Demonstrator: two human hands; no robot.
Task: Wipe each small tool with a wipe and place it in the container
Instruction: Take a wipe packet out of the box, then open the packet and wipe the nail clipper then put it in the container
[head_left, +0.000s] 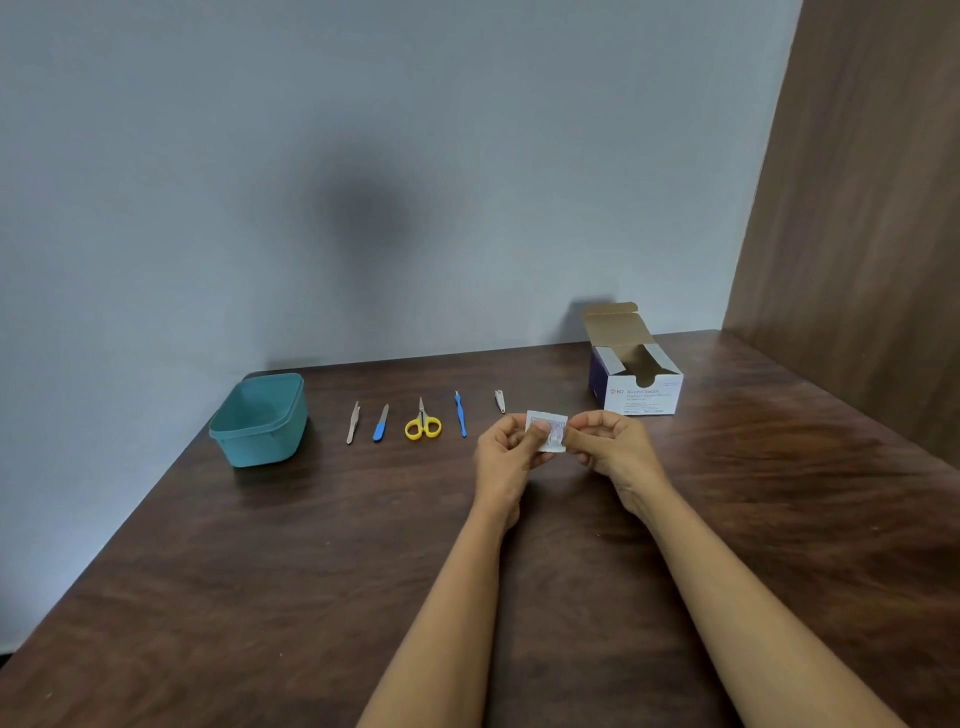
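Two hands are holding one small white packet (551, 431) between them, just above the brown surface (311, 571). The left hand (511, 452) is pinching the left side of the packet with its thumb and fingers. The right hand (613, 447) is pinching the right side the same way.

I am guessing this is the very first step: getting a wipe out. The packet is looking closed, so the next move is calling for a little pull apart to tear it open. Then the wipe inside is needing to come out.

Five small tools are lying in a row on the surface, and none is being wiped yet. They are the tweezers (353, 422), the nail file (381, 423), the yellow scissors (423, 423), the thin blue tool (461, 415) and the nail clipper (500, 401). The nail clipper is lying closest to the hands.

At the left end of the row, the teal container (254, 447) is sitting with no lid on. No tool is showing inside it. Over on the right, the wipe box (641, 395) is standing with its flap up. Its inside is looking dark, so I cannot tell what is in it.
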